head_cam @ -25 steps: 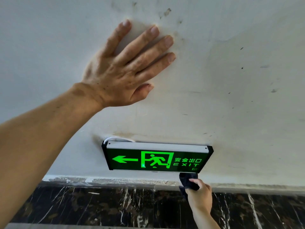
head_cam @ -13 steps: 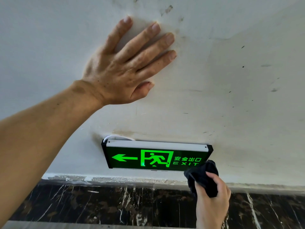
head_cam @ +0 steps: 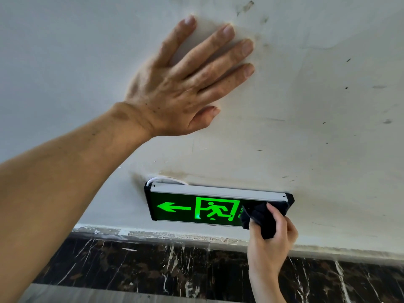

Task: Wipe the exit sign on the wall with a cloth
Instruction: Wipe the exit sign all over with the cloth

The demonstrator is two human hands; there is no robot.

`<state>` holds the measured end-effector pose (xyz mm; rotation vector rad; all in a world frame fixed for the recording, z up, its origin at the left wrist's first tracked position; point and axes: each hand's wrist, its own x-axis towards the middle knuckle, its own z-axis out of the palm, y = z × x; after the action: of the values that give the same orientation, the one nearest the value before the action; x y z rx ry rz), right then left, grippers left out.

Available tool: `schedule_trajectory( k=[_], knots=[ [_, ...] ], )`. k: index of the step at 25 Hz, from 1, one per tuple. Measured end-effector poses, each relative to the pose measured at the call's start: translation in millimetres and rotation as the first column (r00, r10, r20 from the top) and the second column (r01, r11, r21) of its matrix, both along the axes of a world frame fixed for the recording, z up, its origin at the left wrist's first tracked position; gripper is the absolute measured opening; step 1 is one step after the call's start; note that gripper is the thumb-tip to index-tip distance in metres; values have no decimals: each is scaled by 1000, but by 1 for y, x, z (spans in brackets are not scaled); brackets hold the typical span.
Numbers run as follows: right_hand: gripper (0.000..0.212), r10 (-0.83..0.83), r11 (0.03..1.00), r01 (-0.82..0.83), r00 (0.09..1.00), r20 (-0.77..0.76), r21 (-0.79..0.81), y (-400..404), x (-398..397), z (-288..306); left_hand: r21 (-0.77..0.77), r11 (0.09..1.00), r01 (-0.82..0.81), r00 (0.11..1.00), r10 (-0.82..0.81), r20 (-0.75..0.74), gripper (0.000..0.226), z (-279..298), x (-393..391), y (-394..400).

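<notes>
Bracing flat against the white wall (head_cam: 328, 106), the left hand (head_cam: 175, 92) has its fingers spread and released, gripping nothing, well above the lit green exit sign (head_cam: 196, 207). Below those fingertips a thin white cable (head_cam: 162, 179) loops out at the sign's top left corner. Farther right, the right hand (head_cam: 270, 243) is clenched around a bunched dark cloth (head_cam: 261, 217), pressing it on the sign's right end, where it covers the lettering. Judging from this, a hard sweep toward the arrow could snag the loose cable or rock the housing on its mount; the cloth could also slip from the fingers.
</notes>
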<state>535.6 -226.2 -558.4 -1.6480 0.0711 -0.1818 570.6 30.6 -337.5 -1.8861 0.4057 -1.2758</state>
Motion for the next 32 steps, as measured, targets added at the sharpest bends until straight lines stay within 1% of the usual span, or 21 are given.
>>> schedule_trajectory(
  k=[2,4,6,9,13,15,18,23,29,31,32],
  knots=[
    [52,7,1000,-7,1000,1,-20,12,-4,-5,-8,1000,1,1000,-1,4,75,0,0,1],
    [47,15,998,-12,999,38,-65,25,-10,-10,-16,1000,7,1000,-7,4,74,-1,0,1],
    [46,-10,996,17,997,78,-86,36,-14,-12,-12,1000,11,1000,-11,3,74,-1,0,-1],
    [45,-35,996,42,996,85,-82,49,-18,-10,-14,1000,13,1000,-13,7,74,-1,0,0],
    [55,-33,998,39,992,118,-53,66,-25,-2,-26,1000,13,1000,-13,4,73,-2,-1,0],
    [51,-28,997,38,988,149,-62,77,-29,-1,-27,1000,15,1000,-15,0,73,-1,-1,-1],
    [38,33,997,-21,986,166,-71,96,-41,-4,-40,999,23,1000,-23,-3,72,0,-2,-1],
    [38,174,984,-164,972,156,-74,146,-68,-3,-51,998,23,999,-24,-23,68,4,-7,-5],
    [38,245,959,-208,951,187,-195,182,-84,-9,-60,998,-6,998,2,-63,59,5,-16,-9],
    [38,254,951,-216,954,158,-223,182,-85,-18,-66,998,-11,997,6,-72,58,6,-18,-10],
    [37,249,950,-221,962,109,-222,181,-86,-24,-65,998,-18,997,12,-78,58,7,-18,-11]
  ],
)
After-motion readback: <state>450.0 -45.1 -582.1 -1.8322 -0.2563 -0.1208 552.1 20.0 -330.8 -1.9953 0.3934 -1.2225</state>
